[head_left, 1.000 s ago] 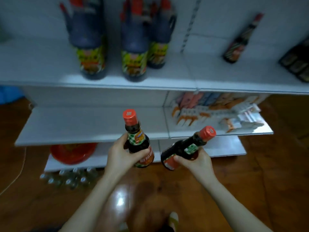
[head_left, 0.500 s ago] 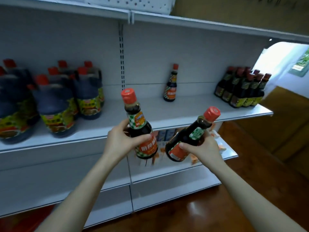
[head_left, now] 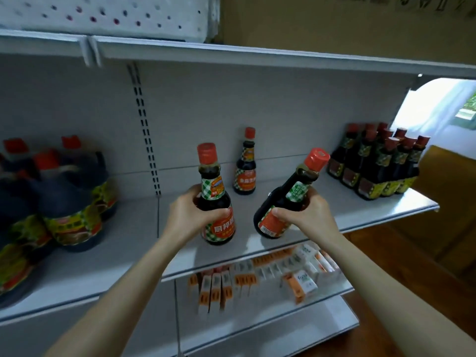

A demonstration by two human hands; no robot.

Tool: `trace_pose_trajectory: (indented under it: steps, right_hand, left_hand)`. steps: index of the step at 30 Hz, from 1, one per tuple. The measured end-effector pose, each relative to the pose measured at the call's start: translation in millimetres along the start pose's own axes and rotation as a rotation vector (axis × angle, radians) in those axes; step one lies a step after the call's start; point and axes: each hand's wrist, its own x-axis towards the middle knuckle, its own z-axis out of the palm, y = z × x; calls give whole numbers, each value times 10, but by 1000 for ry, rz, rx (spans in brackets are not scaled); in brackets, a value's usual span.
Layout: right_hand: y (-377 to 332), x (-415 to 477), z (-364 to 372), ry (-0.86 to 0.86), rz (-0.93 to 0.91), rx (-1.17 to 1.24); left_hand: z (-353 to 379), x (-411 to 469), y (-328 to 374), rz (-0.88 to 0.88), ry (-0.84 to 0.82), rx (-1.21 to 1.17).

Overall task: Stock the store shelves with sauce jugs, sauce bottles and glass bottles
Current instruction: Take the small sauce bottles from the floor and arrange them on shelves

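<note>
The left hand (head_left: 189, 215) has its fingers (head_left: 192, 189) curled tight round an upright sauce bottle (head_left: 217, 202). The right hand (head_left: 311, 217) grips a tilted sauce bottle (head_left: 286, 202), with its cap leaning right. Both bottles are held over the shelf (head_left: 128, 240). Just behind the fingers stands a lone bottle (head_left: 246, 166). Big jugs (head_left: 74, 202) sit far left of the fingers.

Just one camera here, head-worn and wide-angle, so the straight edges bow. It faces the white shelving nearly square on, tipped a little downward and close in. The left arm (head_left: 123, 292) and right arm (head_left: 386, 292) come in from the bottom edge toward the middle shelf (head_left: 134, 228). The upper shelf (head_left: 283, 57) runs across the top and wooden floor (head_left: 412, 266) shows at the right.
</note>
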Motion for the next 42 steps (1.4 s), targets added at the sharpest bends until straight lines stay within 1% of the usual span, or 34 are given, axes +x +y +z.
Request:
trace_pose_trajectory:
  steps: [6, 9, 16, 22, 27, 29, 32, 34, 36, 38, 42]
  right_hand:
    - [217, 602, 44, 0, 7, -49]
    - [345, 823, 72, -16, 9, -112]
    - [489, 1328, 161, -181, 63, -190]
    - [559, 1582, 263, -313, 38, -203]
    - [616, 1629, 354, -376, 2, -238]
    - [594, 1670, 329, -457, 11, -250]
    - [510, 1775, 220, -603, -11, -136]
    - [449, 1849, 142, -644, -71, 16]
    - [408, 1905, 81, -661, -120, 143]
    - [381, 1906, 72, -646, -135, 157]
    - [372, 1855, 154, -420, -210, 7]
  left_hand:
    - [252, 532, -134, -63, -47, 65]
    - [334, 681, -207, -60, -42, 86]
    - [496, 834, -294, -112, 9, 96]
    - [589, 828, -306, -179, 77, 119]
    - [623, 823, -299, -198, 77, 114]
    - [626, 819, -299, -195, 80, 118]
    - [629, 810, -291, -188, 81, 123]
    - [635, 807, -287, -191, 88, 116]
    - [644, 809, -286, -199, 97, 107]
    - [652, 810, -288, -197, 103, 110]
    - [662, 805, -287, -192, 113, 121]
